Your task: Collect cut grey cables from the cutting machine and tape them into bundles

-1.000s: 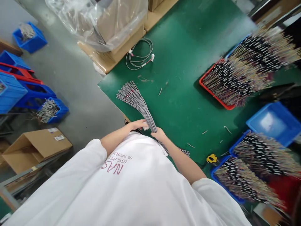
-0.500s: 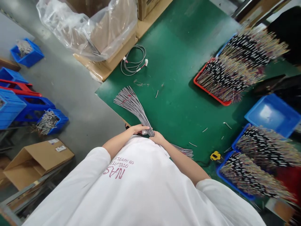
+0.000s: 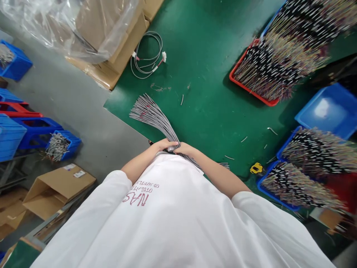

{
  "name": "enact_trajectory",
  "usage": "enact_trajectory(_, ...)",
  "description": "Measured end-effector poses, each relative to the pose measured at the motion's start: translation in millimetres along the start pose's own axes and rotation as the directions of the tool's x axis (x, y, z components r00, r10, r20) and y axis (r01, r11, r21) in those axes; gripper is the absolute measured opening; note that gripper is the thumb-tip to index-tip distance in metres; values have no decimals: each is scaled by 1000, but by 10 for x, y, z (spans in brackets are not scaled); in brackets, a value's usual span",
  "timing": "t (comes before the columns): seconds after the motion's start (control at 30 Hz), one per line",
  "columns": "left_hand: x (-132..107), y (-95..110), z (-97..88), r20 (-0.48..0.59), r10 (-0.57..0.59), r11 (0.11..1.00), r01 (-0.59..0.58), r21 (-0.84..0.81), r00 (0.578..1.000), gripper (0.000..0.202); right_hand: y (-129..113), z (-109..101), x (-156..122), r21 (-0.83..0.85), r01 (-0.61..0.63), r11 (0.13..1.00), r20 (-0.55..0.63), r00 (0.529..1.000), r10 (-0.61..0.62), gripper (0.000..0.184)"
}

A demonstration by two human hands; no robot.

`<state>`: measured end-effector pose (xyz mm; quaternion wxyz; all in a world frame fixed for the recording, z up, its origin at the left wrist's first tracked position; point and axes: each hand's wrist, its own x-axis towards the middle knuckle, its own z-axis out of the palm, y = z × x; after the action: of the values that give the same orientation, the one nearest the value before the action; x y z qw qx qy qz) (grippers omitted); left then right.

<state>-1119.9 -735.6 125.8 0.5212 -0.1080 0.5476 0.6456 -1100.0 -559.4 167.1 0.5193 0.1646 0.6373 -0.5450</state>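
Green tabletop point(image 3: 206, 100): right hand point(image 3: 184, 149) now nearer left hand point(image 3: 164, 144), both clamped on wire bundle point(image 3: 153, 114).
Long axis slants, fanned end toward carton point(image 3: 128, 41).

Coiled cable point(image 3: 146, 58) on table point(image 3: 206, 111) beyond wire bundle point(image 3: 153, 116), carton point(image 3: 126, 42) left, wire-filled trays point(image 3: 253, 92) right

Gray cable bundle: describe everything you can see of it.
The gray cable bundle comprises many thin, plastic-looking lengths, with reddish marks near one end. That end fans out over the green table; the bundle narrows and bends toward the left grip and right grip, both holding it. Its other end shows beyond the right forearm.
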Motion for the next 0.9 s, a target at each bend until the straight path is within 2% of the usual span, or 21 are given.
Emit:
enact_trajectory(0.1, -46, 21, -2, -10, 76, 995, -76, 68, 997, 68, 54, 34, 3, -12, 24, 1000, -24, 999, -24, 7)
enact_trajectory(0.23, -91, -30, -36, -58, 180, 970, -167, 177, 982, 75, 93, 37, 25, -1, 72, 997, -10, 997, -72, 9)
enact_trajectory(0.33, -94, -96, -67, -124, 252, 941, -213, 262, 960, 87, 78, 67, 42, 0, 130, 992, 21, 991, -130, 19)
enact_trajectory(0.47, -95, -164, -96, -202, 319, 901, -229, 369, 926, 98, 37, 144, 26, -40, 199, 979, 28, 980, -198, 43)
enact_trajectory(0.57, -146, -213, -109, -226, 340, 872, -216, 439, 913, 76, 22, 193, 0, -61, 207, 976, 14, 978, -207, 48)
enact_trajectory(0.63, -237, -250, -115, -222, 350, 853, -211, 478, 910, 56, 17, 206, -17, -84, 166, 982, -10, 986, -168, 41)
enact_trajectory(0.7, -379, -272, -115, -232, 359, 835, -200, 513, 904, 45, 8, 203, -30, -121, 107, 987, -44, 993, -113, 34)
enact_trajectory(0.8, -610, -207, -79, -272, 398, 799, -186, 572, 876, 45, -12, 200, -37, -195, 49, 980, -89, 994, -68, 31)
enact_trajectory(0.9, -679, 5, 55, -288, 477, 736, -197, 648, 831, 49, -10, 255, -26, -277, 47, 960, -100, 992, -78, 32)
